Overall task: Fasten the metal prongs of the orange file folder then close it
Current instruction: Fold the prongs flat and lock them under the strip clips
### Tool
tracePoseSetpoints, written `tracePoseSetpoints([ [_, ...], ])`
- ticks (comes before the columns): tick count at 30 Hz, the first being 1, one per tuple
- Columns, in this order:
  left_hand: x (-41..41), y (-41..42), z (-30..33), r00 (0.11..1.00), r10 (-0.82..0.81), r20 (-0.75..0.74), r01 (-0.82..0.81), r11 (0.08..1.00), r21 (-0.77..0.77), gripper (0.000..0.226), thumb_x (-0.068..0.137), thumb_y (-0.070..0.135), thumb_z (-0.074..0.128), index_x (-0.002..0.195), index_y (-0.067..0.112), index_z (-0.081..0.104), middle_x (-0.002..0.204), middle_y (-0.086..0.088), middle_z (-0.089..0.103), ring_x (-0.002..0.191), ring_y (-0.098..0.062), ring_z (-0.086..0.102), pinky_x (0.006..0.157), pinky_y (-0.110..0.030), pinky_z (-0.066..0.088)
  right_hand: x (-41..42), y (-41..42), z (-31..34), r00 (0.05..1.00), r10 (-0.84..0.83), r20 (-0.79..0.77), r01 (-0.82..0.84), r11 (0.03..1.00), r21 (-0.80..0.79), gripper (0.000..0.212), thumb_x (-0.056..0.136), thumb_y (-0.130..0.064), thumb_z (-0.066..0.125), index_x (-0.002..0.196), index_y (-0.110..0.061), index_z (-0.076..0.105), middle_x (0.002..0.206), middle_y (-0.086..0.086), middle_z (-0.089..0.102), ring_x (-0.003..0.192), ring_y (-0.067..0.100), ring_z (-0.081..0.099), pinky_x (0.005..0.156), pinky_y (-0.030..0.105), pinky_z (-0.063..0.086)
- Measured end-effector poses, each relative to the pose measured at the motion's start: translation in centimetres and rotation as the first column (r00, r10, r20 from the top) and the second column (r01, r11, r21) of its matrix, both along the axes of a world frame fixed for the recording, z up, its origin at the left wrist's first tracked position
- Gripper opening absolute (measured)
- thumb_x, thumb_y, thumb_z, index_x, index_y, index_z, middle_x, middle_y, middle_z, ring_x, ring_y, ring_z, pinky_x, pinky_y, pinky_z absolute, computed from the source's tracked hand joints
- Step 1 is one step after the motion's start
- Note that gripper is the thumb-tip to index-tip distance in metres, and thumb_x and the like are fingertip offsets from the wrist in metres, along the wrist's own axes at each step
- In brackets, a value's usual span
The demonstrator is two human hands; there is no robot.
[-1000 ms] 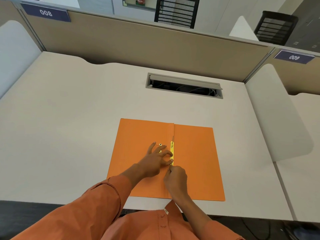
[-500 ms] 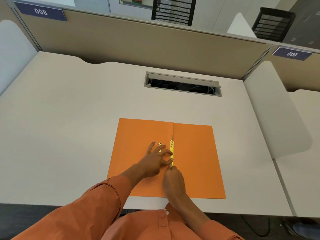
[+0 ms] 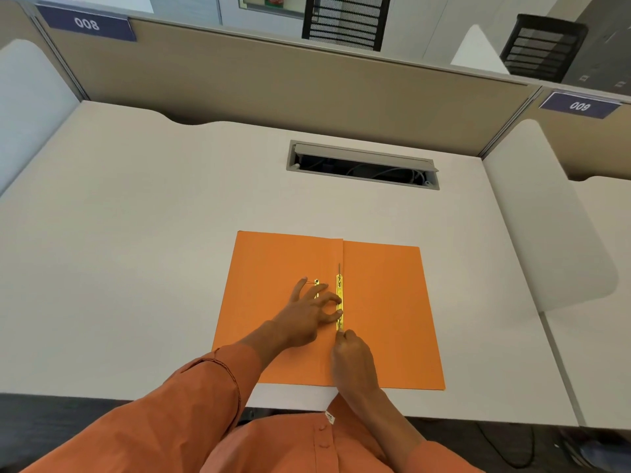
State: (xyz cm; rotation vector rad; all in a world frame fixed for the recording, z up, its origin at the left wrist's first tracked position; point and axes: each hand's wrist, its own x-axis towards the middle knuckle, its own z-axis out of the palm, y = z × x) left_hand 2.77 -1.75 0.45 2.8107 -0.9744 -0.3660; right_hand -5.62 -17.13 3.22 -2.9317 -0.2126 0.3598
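A: Where's the orange file folder?
B: Lying open and flat on the white desk, near the front edge, at 6 o'clock from the cable slot

A: And the metal prongs?
B: Along the centre fold, a yellow strip running from 12 to 6 o'clock, with a thin prong end sticking out at 12

A: Left hand?
B: Spread wide and pressed flat on the left leaf, at 9 o'clock from the strip; fingertips touching the strip's edge, nothing gripped

A: Right hand?
B: Curled nearly closed at the strip's 6 o'clock end, fingertips pinched right at the strip's tip; can't tell if anything is truly held

A: Sleeves?
B: Orange, both, coming in from 6 o'clock
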Motion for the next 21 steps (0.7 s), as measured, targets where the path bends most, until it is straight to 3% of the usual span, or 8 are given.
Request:
tracePoseSetpoints([
  [4, -0.1, -0.1, 0.1, 1.0, -0.001, -0.002, 0.001, 1.0, 0.017, 0.066, 0.09, 0.008, 0.049, 0.148, 0.04, 0.048, 0.162, 0.007, 0.034, 0.159, -0.028, 0.011, 0.122, -0.069, -0.003, 0.2, -0.4, -0.1, 0.993, -0.02, 0.116, 0.014, 0.998, 0.057, 0.02, 0.064, 0.011, 0.086, 0.08, 0.002, 0.078, 0.062, 0.012, 0.065, 0.046, 0.025, 0.062, 0.04, 0.029, 0.049],
  [10, -0.2, -0.3, 0.4, 1.0, 0.002, -0.001, -0.002, 1.0, 0.015, 0.066, 0.09, 0.006, 0.049, 0.148, 0.039, 0.048, 0.162, 0.007, 0.033, 0.158, -0.027, 0.012, 0.122, -0.068, -0.004, 0.6, -1.2, -0.3, 0.995, -0.025, 0.098, 0.012, 0.99, 0.139, 0.021, 0.062, 0.015, 0.084, 0.078, 0.003, 0.078, 0.059, 0.012, 0.062, 0.043, 0.026, 0.059, 0.039, 0.025, 0.044],
  [15, -0.3, -0.4, 0.5, 1.0, 0.011, -0.008, -0.011, 1.0, 0.014, 0.067, 0.09, 0.006, 0.049, 0.148, 0.04, 0.047, 0.162, 0.008, 0.032, 0.158, -0.026, 0.011, 0.122, -0.068, -0.005, 0.9, -2.0, -1.1, 0.995, -0.076, 0.064, 0.061, 0.973, 0.221, 0.028, 0.09, 0.008, 0.061, 0.113, 0.004, 0.075, 0.083, 0.019, 0.068, 0.068, 0.035, 0.066, 0.058, 0.039, 0.052],
  [21, -0.4, -0.4, 0.6, 1.0, 0.02, -0.014, -0.019, 1.0, 0.016, 0.067, 0.09, 0.006, 0.049, 0.148, 0.04, 0.047, 0.162, 0.008, 0.031, 0.159, -0.026, 0.01, 0.122, -0.068, -0.005, 1.1, -2.6, -1.1, 0.996, -0.072, 0.059, 0.053, 0.962, 0.269, 0.037, 0.095, 0.001, 0.06, 0.131, -0.003, 0.068, 0.089, 0.017, 0.066, 0.076, 0.032, 0.066, 0.062, 0.035, 0.05],
])
